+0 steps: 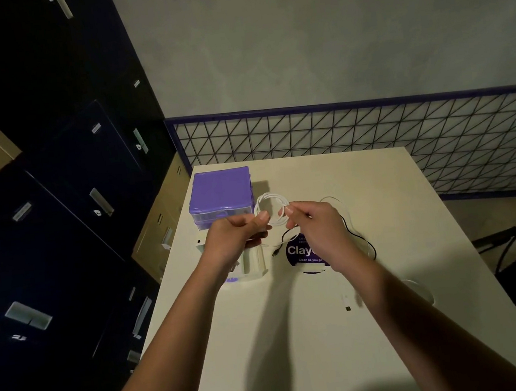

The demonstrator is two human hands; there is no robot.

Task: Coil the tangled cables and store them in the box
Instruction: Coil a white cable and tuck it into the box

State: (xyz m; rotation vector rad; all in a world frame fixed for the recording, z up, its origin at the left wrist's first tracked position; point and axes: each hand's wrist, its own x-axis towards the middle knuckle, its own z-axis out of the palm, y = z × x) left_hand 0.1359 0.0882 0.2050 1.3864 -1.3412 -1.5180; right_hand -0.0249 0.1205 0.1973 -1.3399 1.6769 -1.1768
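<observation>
Both hands are raised over the pale cream table (393,324) and hold one thing between them: a thin white cable wound into a small round coil (271,208). The left hand (234,235) has its fingers curled and pinches the left side of the coil with the thumb. The right hand (312,221) pinches the right side with its fingertips. The coil is above the table, just to the right of the purple plastic box with a closed lid (219,195), which stands at the far left of the table. A thin black cable (347,227) lies loose on the table under the right hand, partly over a round dark purple sticker with white letters (301,251). A small white connector (346,302) lies nearer, to the right.
</observation>
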